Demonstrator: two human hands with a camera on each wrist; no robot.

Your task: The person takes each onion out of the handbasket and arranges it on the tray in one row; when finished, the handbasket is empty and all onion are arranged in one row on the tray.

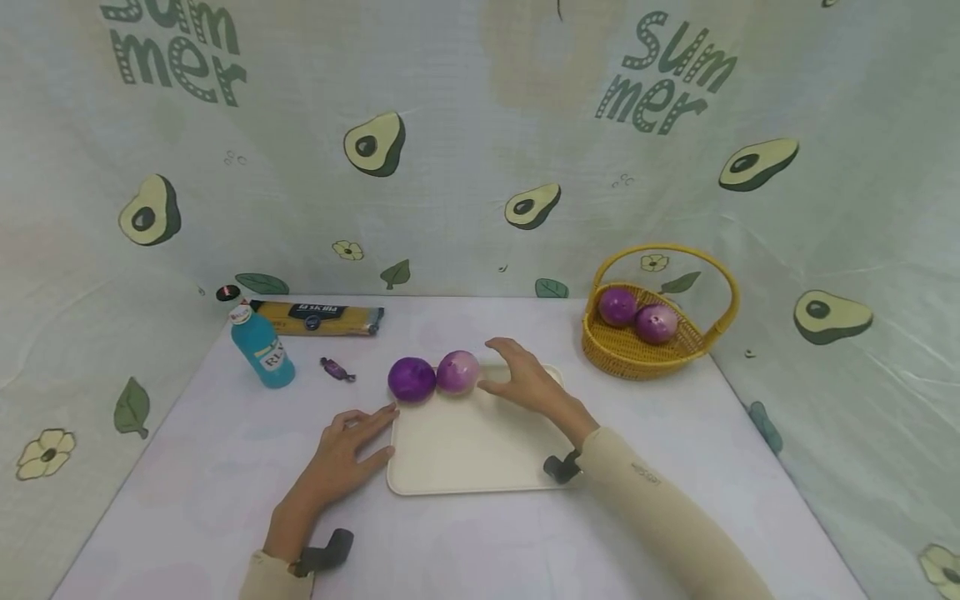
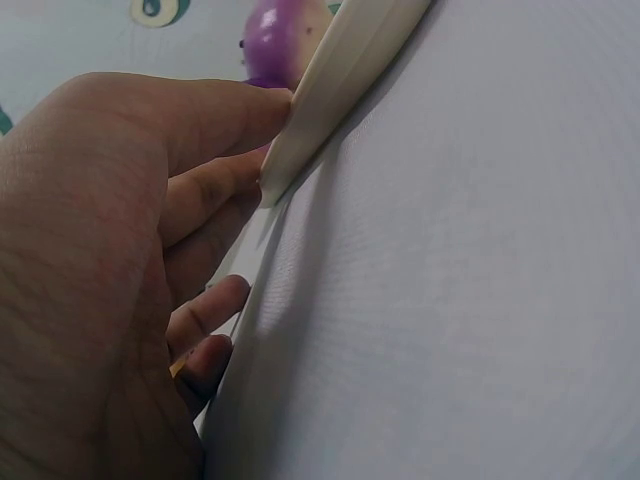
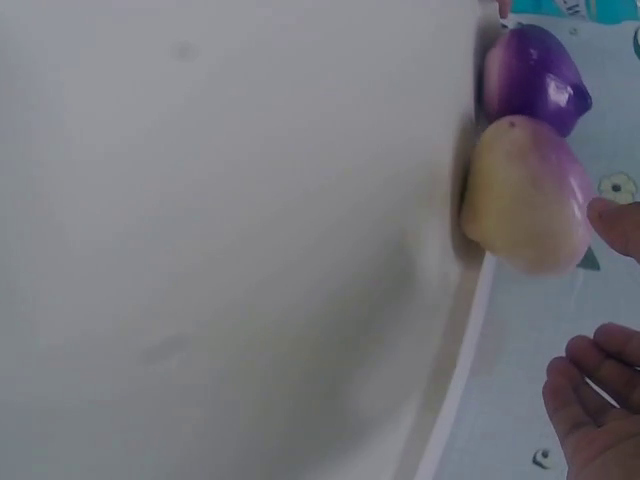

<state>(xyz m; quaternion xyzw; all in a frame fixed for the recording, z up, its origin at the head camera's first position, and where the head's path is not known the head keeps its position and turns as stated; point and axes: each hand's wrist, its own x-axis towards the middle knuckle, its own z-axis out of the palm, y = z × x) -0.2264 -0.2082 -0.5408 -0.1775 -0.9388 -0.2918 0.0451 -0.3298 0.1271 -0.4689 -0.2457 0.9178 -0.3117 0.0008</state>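
Note:
A cream tray point(image 1: 472, 450) lies on the table before me. Along its back left edge sit a dark purple round fruit point(image 1: 412, 380) and a paler purple-and-cream one point(image 1: 457, 372), side by side. My left hand point(image 1: 347, 458) is at the tray's left edge, thumb and fingertips right at the rim point(image 2: 330, 90) in the left wrist view. Over the tray's back right part, my right hand point(image 1: 525, 382) has its fingers and thumb spread apart, just right of the paler fruit. In the right wrist view its thumb point(image 3: 615, 225) is close beside that pale fruit point(image 3: 525, 195).
A yellow wicker basket point(image 1: 633, 367) with two more purple fruits point(image 1: 618, 307) stands at the back right. Back left are a blue bottle point(image 1: 258, 346), a pasta packet point(image 1: 318, 319) and a wrapped candy point(image 1: 337, 369). A patterned cloth point(image 1: 450, 250) hangs behind the table.

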